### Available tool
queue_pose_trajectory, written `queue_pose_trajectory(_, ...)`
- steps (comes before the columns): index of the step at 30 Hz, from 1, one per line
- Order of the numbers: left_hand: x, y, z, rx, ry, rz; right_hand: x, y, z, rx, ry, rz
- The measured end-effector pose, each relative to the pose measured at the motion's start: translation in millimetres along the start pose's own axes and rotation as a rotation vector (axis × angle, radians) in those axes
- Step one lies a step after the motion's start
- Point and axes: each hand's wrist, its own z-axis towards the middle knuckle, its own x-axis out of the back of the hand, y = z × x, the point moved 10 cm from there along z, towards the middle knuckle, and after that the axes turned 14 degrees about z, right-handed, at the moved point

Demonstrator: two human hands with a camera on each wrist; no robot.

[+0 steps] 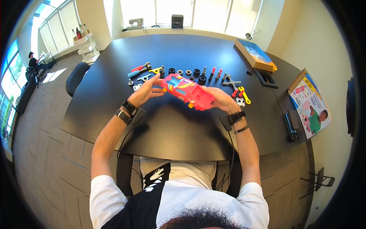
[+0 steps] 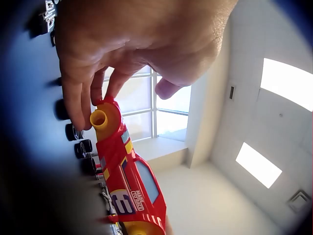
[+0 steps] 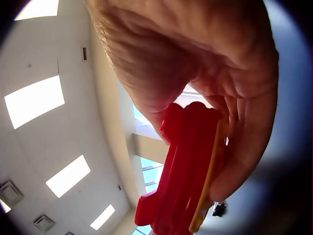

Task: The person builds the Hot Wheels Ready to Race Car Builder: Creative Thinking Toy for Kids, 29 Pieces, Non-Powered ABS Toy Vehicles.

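A red toy car body (image 1: 189, 92) with blue windows is held tilted above the black table. The right hand (image 1: 222, 100) grips one end; the right wrist view shows its thumb and fingers on opposite sides of the red body (image 3: 186, 161). At the other end is the left hand (image 1: 144, 92), its fingers extended against the body (image 2: 129, 176) and its thumb standing apart in the left wrist view. Yellow round fittings (image 2: 99, 119) show at the wheel arches, with no wheels on them. Behind the car lie black wheels (image 1: 202, 79) and toy tools.
A yellow wrench (image 1: 244, 95) and a grey cross-shaped piece (image 1: 232, 82) lie to the right. Toy tools (image 1: 141, 69) lie to the left. An open cardboard box (image 1: 249, 57), a black tray (image 1: 265, 78) and a printed box (image 1: 310, 105) stand farther right.
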Motion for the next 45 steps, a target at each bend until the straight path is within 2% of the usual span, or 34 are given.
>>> queue_pose_trajectory(2, 1, 20, 0, -0.139, 0.031, -0.04, -12, 7, -3, -0.057, -0.036, 0.016)
queue_pose_trajectory(4, 1, 26, 1, -0.16, 0.036, -0.098, -34, 21, -2, -0.124, -0.211, -0.037)
queue_pose_trajectory(8, -4, 37, -3, -0.23, 0.094, -0.217, -61, 0, -13, 0.06, -0.094, -0.001)
queue_pose_trajectory(10, -4, 22, -8, -0.053, 0.191, -0.161, -68, -6, -13, 0.091, -0.08, 0.036)
queue_pose_trajectory(12, -15, 22, -14, 0.008, 0.153, -0.176, -67, -26, -16, 0.304, 0.076, -0.113)
queue_pose_trajectory(14, -64, 41, -27, 0.038, -0.225, -0.239, -73, -31, -17, 0.348, 0.117, -0.151)
queue_pose_trajectory(16, -74, 44, -28, -0.012, -0.213, -0.188, -100, -41, -22, 0.48, -0.055, -0.335)
queue_pose_trajectory(18, -73, 41, -24, -0.086, -0.157, -0.141, -105, -37, -24, 0.46, -0.073, -0.407)
queue_pose_trajectory(20, -72, 44, -30, -0.06, -0.145, -0.218, -113, -45, -27, 0.619, -0.174, -0.475)
queue_pose_trajectory(21, -73, 42, -27, -0.099, -0.202, -0.348, -108, -44, -24, 0.6, -0.194, -0.412)
queue_pose_trajectory(22, -74, 46, -28, -0.135, -0.258, -0.478, -107, -45, -27, 0.603, -0.19, -0.411)
queue_pose_trajectory(24, -73, 45, -28, -0.145, -0.299, -0.478, -92, -47, -25, 0.514, -0.101, -0.175)
queue_pose_trajectory(26, -76, 61, -36, -0.22, -0.37, -0.56, -81, -47, -27, 0.53, -0.061, -0.199)
queue_pose_trajectory(28, -73, 59, -38, -0.215, -0.391, -0.578, -71, -46, -28, 0.497, -0.016, -0.182)
queue_pose_trajectory(31, -78, 60, -44, -0.273, -0.591, -0.645, -68, -45, -31, 0.484, -0.014, -0.171)
queue_pose_trajectory(36, -81, 65, -49, -0.288, -0.423, -0.457, -86, -42, -37, 0.447, -0.107, -0.137)
queue_pose_trajectory(38, -62, 60, -40, -0.26, -0.031, -0.006, -95, -36, -36, 0.427, -0.135, -0.106)
queue_pose_trajectory(40, -65, 56, -36, -0.262, -0.059, 0.078, -102, -30, -31, 0.398, -0.127, -0.104)
queue_pose_trajectory(42, -67, 63, -39, -0.283, 0.006, 0.197, -106, -28, -32, 0.4, -0.079, -0.06)
queue_pose_trajectory(45, -69, 75, -46, -0.326, -0.047, 0.131, -82, -20, -21, 0.369, 0.066, 0.126)
